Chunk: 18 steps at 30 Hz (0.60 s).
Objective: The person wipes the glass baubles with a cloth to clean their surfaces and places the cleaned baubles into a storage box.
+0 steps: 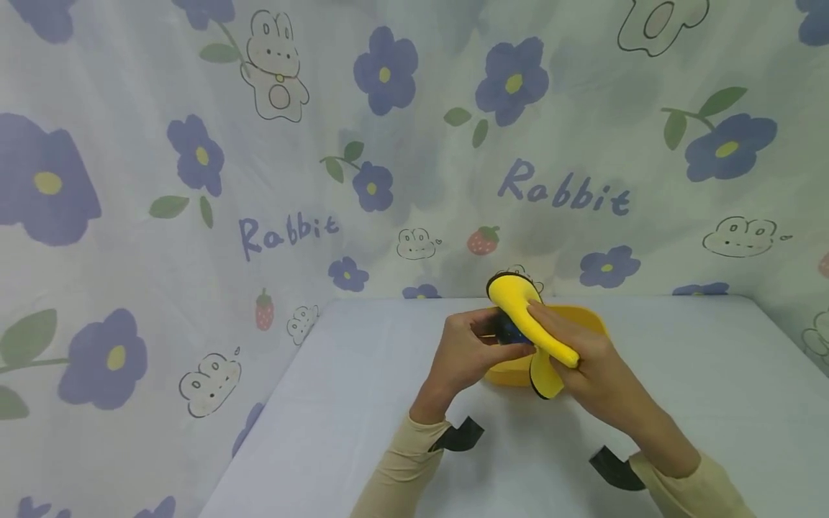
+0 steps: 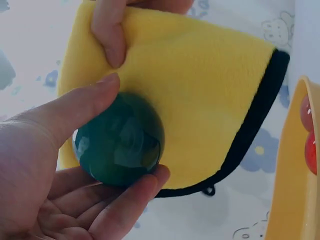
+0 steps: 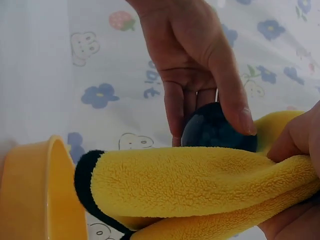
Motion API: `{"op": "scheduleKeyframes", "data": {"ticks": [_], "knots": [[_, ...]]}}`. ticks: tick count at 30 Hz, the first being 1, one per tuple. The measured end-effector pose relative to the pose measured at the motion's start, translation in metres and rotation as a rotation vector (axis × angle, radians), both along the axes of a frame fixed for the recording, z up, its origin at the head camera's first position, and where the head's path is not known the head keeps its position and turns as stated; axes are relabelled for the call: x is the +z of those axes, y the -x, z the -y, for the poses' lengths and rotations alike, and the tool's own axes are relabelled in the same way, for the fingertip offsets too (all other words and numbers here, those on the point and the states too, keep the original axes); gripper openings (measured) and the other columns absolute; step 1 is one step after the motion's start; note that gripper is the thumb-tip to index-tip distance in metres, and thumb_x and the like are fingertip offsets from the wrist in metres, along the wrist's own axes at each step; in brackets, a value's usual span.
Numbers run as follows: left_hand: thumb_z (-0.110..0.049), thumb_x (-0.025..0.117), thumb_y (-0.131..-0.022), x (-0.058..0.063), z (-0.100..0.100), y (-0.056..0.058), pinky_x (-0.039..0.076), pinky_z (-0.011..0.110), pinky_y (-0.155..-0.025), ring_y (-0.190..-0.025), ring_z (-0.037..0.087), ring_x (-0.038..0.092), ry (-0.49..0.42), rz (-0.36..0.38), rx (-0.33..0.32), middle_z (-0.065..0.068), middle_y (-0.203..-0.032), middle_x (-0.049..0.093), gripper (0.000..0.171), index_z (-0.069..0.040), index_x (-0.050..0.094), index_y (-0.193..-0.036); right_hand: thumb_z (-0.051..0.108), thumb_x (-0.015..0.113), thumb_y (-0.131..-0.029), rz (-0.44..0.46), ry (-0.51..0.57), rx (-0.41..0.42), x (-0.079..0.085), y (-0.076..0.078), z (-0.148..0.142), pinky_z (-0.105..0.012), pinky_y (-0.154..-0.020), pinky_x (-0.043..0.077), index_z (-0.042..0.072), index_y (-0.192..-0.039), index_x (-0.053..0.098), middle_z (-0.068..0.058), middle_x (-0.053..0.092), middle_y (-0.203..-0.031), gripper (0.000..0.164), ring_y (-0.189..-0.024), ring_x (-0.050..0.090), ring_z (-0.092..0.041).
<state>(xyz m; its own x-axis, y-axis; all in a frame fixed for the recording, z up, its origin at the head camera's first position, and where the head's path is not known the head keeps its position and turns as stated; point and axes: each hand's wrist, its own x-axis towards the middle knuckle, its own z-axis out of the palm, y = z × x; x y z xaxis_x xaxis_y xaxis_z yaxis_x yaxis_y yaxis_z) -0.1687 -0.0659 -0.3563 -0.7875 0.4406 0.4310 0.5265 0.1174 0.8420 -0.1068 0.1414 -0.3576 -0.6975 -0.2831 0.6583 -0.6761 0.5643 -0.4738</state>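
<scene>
Ball: round, glossy, dark blue-green ball (image 2: 120, 142), smooth surface, bright reflections across its face. Reads deep teal in the left wrist view, nearer navy in the head and right wrist views. Held up off the table, in the left hand (image 1: 461, 352), just in front of the cloth; contact between ball and cloth cannot be told for certain.

Left hand: thumb bent over one side of the ball, fingers curled under the other; gap between them only as wide as the ball, which it grips.

Right hand (image 1: 602, 378): thumb and fingers closed on a yellow fleece cloth with black edging (image 2: 200, 95), pinching its folds, little gap left. Cloth has a soft, fuzzy pile; a small black loop (image 2: 209, 190) stands out from the binding. In the head view one end rises above the hands and a flap hangs below.

Beyond the hands, a yellow plastic basin with rounded corners (image 1: 586, 318) sits on the white table (image 1: 337, 403). Shiny red balls (image 2: 312, 152) partly seen inside it, cut by the frame edge.

Both forearms in beige sleeves (image 1: 404, 460). Backdrop: pale curtain with purple flowers and rabbits (image 1: 421, 144).
</scene>
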Motion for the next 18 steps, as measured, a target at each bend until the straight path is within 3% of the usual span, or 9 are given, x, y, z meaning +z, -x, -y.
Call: {"op": "scheduleKeyframes", "data": {"ticks": [4, 11, 18], "knots": [[-0.017, 0.089, -0.082, 0.0012, -0.001, -0.0022, 0.064, 0.028, -0.086, -0.097, 0.006, 0.076, 0.018, 0.004, -0.036, 0.007, -0.117, 0.078, 0.047, -0.013, 0.073, -0.126, -0.015, 0.067, -0.089, -0.007, -0.008, 0.007, -0.002, 0.0018, -0.0006, -0.002, -0.111, 0.031, 0.013, -0.155, 0.048, -0.015, 0.054, -0.155, 0.075, -0.146, 0.05, -0.016], [-0.019, 0.09, -0.081, 0.002, -0.0013, -0.0046, 0.064, 0.025, -0.086, -0.103, 0.008, 0.076, 0.053, -0.047, -0.072, 0.006, -0.12, 0.076, 0.049, -0.013, 0.072, -0.127, -0.016, 0.064, -0.09, 0.028, -0.015, 0.007, -0.0023, 0.0042, -0.0039, -0.001, -0.11, 0.03, 0.016, -0.158, 0.044, -0.015, 0.054, -0.155, 0.077, -0.136, 0.056, -0.039], [-0.022, 0.09, -0.081, 0.0043, -0.0008, -0.0061, 0.063, 0.023, -0.084, -0.103, 0.007, 0.075, 0.083, -0.064, -0.053, 0.005, -0.119, 0.076, 0.048, -0.013, 0.073, -0.125, -0.014, 0.06, -0.094, 0.061, 0.01, 0.024, -0.0021, 0.009, -0.0064, -0.002, -0.107, 0.034, 0.016, -0.157, 0.045, -0.016, 0.057, -0.152, 0.071, -0.131, 0.059, -0.038]]}}
